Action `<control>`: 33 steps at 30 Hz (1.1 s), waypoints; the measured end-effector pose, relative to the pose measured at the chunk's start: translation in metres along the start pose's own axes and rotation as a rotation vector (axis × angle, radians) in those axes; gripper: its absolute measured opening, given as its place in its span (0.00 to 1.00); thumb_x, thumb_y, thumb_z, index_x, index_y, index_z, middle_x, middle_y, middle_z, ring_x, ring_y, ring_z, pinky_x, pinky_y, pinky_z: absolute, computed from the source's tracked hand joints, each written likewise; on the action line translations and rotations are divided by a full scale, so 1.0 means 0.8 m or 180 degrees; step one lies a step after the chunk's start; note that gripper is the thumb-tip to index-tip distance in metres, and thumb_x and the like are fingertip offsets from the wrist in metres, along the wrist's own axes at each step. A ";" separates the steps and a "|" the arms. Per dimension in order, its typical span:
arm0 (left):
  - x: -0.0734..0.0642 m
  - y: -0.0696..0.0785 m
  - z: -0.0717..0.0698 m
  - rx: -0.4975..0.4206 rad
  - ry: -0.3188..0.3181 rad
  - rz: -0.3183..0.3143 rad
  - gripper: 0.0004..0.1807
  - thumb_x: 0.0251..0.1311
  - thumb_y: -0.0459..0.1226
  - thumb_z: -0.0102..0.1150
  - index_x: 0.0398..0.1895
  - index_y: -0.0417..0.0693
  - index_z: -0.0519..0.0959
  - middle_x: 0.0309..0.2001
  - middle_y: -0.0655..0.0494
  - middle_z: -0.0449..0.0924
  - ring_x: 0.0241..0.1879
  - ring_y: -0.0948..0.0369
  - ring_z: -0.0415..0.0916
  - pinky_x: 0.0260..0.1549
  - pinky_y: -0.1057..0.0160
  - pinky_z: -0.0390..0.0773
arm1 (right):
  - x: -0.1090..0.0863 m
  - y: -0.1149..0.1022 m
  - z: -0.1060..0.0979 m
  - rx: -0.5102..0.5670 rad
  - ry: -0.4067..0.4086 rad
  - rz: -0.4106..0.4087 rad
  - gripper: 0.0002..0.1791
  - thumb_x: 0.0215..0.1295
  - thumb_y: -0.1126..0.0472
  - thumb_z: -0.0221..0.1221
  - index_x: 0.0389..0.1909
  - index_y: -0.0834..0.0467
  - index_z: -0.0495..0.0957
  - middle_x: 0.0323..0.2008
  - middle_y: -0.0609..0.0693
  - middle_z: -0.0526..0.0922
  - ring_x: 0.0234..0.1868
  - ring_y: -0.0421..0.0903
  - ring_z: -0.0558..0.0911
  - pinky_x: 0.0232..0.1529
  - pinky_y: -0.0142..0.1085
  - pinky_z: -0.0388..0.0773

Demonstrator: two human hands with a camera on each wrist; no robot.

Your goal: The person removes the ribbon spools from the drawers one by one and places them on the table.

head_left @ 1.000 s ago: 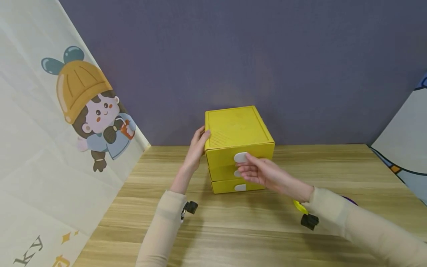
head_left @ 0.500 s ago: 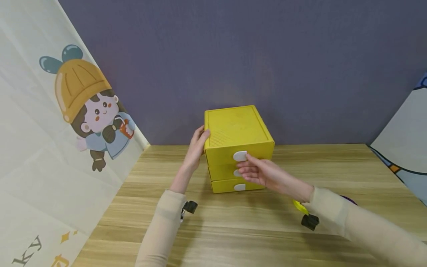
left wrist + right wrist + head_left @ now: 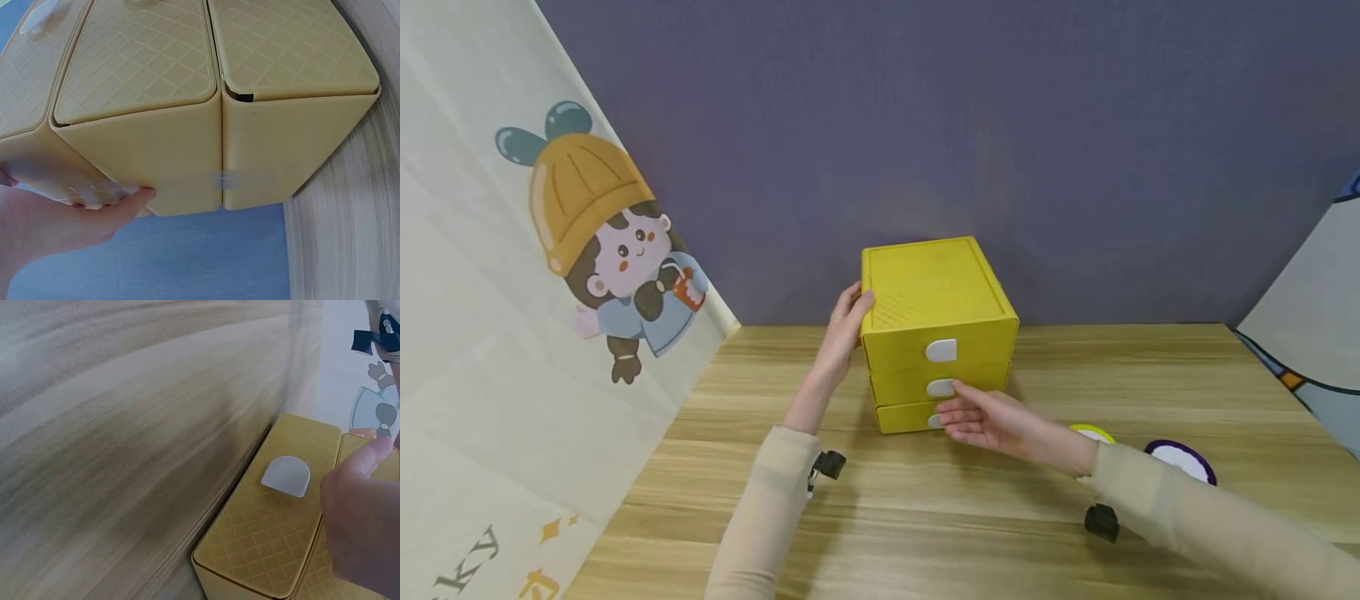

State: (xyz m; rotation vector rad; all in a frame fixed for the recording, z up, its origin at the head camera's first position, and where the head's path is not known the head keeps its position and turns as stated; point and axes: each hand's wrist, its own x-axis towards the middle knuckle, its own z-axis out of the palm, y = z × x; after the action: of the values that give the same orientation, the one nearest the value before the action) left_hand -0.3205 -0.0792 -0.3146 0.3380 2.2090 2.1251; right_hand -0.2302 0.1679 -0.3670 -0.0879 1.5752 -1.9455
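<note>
A yellow three-drawer box [image 3: 936, 283] with white tab handles stands on the wooden table. My left hand [image 3: 841, 333] rests on its left side, thumb at the top edge. In the left wrist view the left hand [image 3: 69, 219] lies along the side wall, over a strip of clear tape [image 3: 225, 180]. My right hand [image 3: 992, 421] is in front of the drawers, its thumb at the right end of the middle handle [image 3: 940, 387]. Its other fingers are loosely bent before the bottom handle [image 3: 935, 422]. The right wrist view shows the bottom drawer's handle [image 3: 286, 476] beside the hand.
Two white round pieces lie on the table at the right, a yellow-rimmed one [image 3: 1092, 432] and a purple-rimmed one [image 3: 1182, 461], both partly behind the right arm. A dark panel [image 3: 925, 125] stands behind the box, a printed sheet [image 3: 490, 350] at the left.
My right hand has moved down from the top handle to the middle one, uncovering more of the two round pieces. The left hand and the box have stayed in place.
</note>
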 end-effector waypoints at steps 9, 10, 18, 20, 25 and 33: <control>0.002 -0.005 0.001 0.0029 0.0009 0.0007 0.36 0.73 0.54 0.46 0.79 0.54 0.51 0.76 0.53 0.56 0.65 0.52 0.70 0.47 0.63 0.75 | 0.011 0.002 0.000 0.0017 0.0037 -0.0020 0.36 0.79 0.45 0.43 0.66 0.76 0.61 0.42 0.49 0.85 0.44 0.40 0.84 0.49 0.28 0.81; 0.002 -0.005 0.002 0.0030 0.0010 0.0009 0.36 0.73 0.54 0.46 0.79 0.54 0.51 0.76 0.53 0.57 0.65 0.52 0.70 0.47 0.63 0.75 | 0.012 0.002 0.000 0.0024 0.0037 -0.0020 0.37 0.79 0.45 0.43 0.67 0.77 0.60 0.42 0.49 0.84 0.44 0.40 0.84 0.49 0.28 0.81; 0.002 -0.004 0.004 0.0024 0.0025 -0.0006 0.36 0.73 0.53 0.46 0.79 0.54 0.51 0.76 0.53 0.57 0.65 0.52 0.69 0.49 0.62 0.75 | 0.015 0.000 -0.002 0.0113 0.0074 -0.0037 0.35 0.79 0.47 0.43 0.68 0.76 0.59 0.42 0.50 0.84 0.45 0.41 0.84 0.51 0.29 0.81; 0.001 -0.003 0.004 0.0014 0.0037 -0.0005 0.36 0.73 0.53 0.46 0.79 0.54 0.51 0.76 0.53 0.57 0.66 0.51 0.69 0.50 0.61 0.75 | 0.016 0.000 -0.002 0.0134 0.0062 -0.0042 0.34 0.79 0.48 0.42 0.67 0.76 0.59 0.42 0.50 0.84 0.45 0.42 0.84 0.51 0.29 0.81; 0.001 -0.003 0.002 -0.0003 0.0019 0.0025 0.36 0.73 0.53 0.46 0.79 0.54 0.51 0.76 0.53 0.57 0.65 0.51 0.70 0.48 0.63 0.76 | 0.016 0.000 0.000 0.0179 0.0023 -0.0049 0.31 0.79 0.50 0.42 0.65 0.75 0.62 0.42 0.50 0.84 0.44 0.41 0.84 0.50 0.29 0.81; 0.002 -0.004 0.001 0.0010 0.0037 0.0000 0.37 0.72 0.54 0.46 0.79 0.54 0.51 0.76 0.53 0.57 0.65 0.52 0.70 0.49 0.61 0.76 | 0.015 0.001 0.000 0.0247 -0.0050 -0.0037 0.28 0.79 0.49 0.42 0.60 0.70 0.68 0.40 0.49 0.85 0.43 0.41 0.84 0.49 0.29 0.81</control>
State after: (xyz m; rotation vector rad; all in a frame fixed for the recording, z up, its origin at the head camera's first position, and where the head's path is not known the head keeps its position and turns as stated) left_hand -0.3219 -0.0785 -0.3175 0.3268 2.2188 2.1294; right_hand -0.2392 0.1620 -0.3716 -0.0802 1.4903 -2.0077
